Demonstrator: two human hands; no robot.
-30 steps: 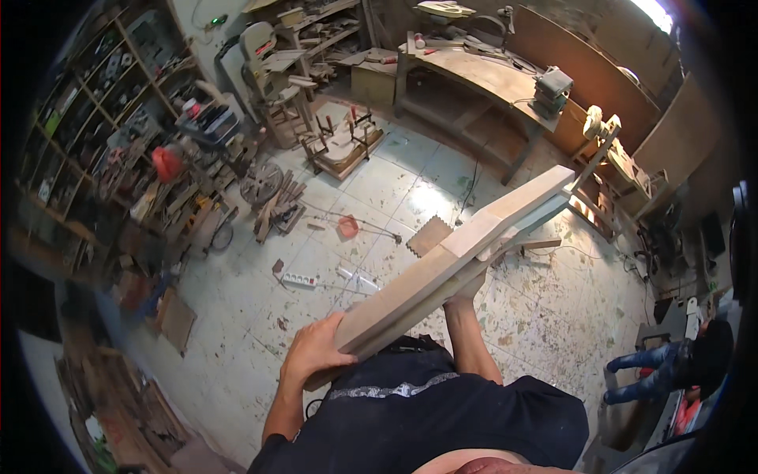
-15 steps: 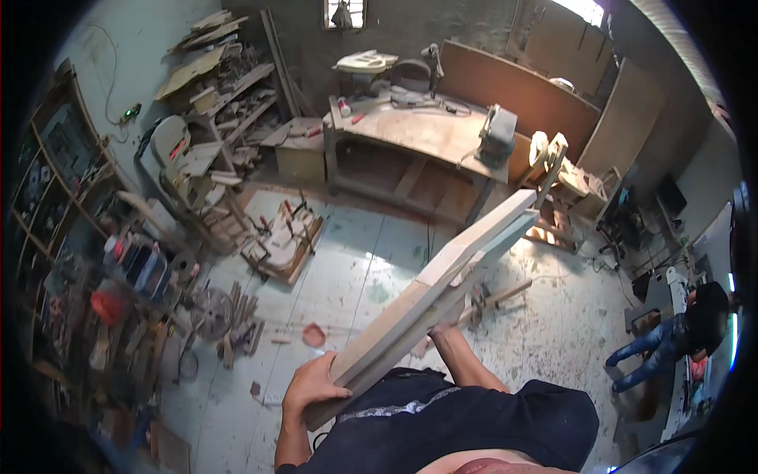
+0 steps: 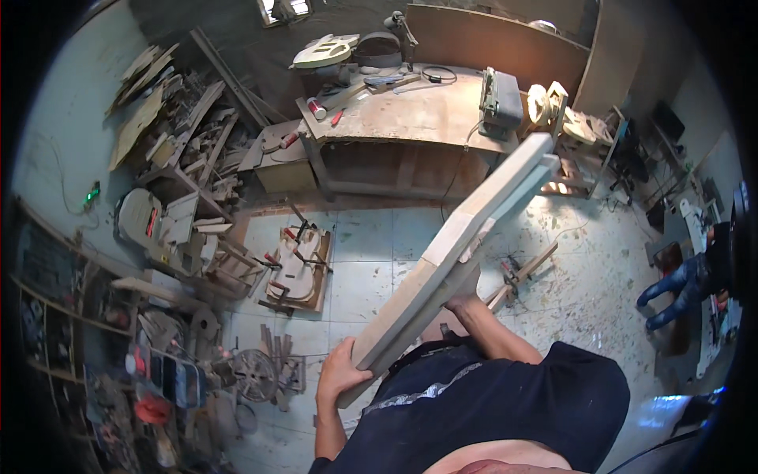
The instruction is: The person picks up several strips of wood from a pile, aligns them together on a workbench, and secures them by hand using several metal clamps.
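A bundle of long pale wooden pieces [image 3: 458, 229], with a greenish strip along one side, slants across my body from lower left up toward the right. My left hand [image 3: 343, 367] grips the lower end, thumb over the side. My right hand [image 3: 462, 302] holds it from underneath, farther along, its fingers partly hidden behind the wood. The far end of the bundle appears in front of a plywood-topped workbench [image 3: 414, 107]; whether they touch is not shown.
Clamped guitar-shaped bodies [image 3: 292, 268] lie on the floor. Scrap wood [image 3: 178, 118] fills racks at left, above cluttered shelves [image 3: 47, 316]. A grey machine [image 3: 497, 107] sits on the bench. More wood and clamps [image 3: 521, 272] lie at right, where another person [image 3: 683, 284] stands in jeans.
My view has swung, bringing the workbench and back wall higher and more centrally into sight. The bundle stays in both hands, its far end now higher in the picture.
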